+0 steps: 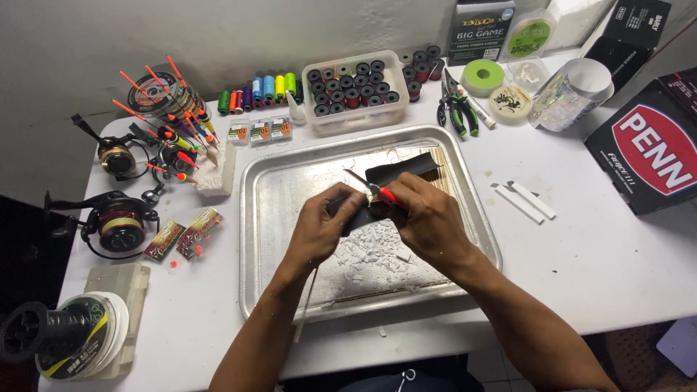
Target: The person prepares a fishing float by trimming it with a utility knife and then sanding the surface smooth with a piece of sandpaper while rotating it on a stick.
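A: Where are the hands found?

B: Both are held over the middle of the metal tray [276, 218], which is set at the centre of the white table [595, 254]. The left hand [319, 225] is curled, its fingers pressed together on a small dark piece [356, 214]. The right hand [428, 218] is closed on a thin red-handled tool [377, 190], whose tip is pointed toward the tray's far left corner.

A: What is noted under the hands?

B: White shavings [370, 258] are heaped on the tray toward its near edge. A black sheet [399, 170] is laid just beyond the hands, near the tray's far edge. The tool's exact kind cannot be told.

A: And along the table's far edge?

B: A clear box of dark spools [352, 91] is seen beside a row of coloured thread spools [261, 91]. Green-handled pliers [457, 109] are placed just right of the box.

A: The left side?

B: Orange-tipped floats [174, 123] are bunched near the far left corner, with a white foam block [214, 174] beside the tray. A fishing reel [116, 221] is set at the left edge, and a line spool [72, 341] at the near left corner.

A: The right side?

B: Two white strips [524, 201] are laid just right of the tray; a black box [646, 145] is stood at the right edge.
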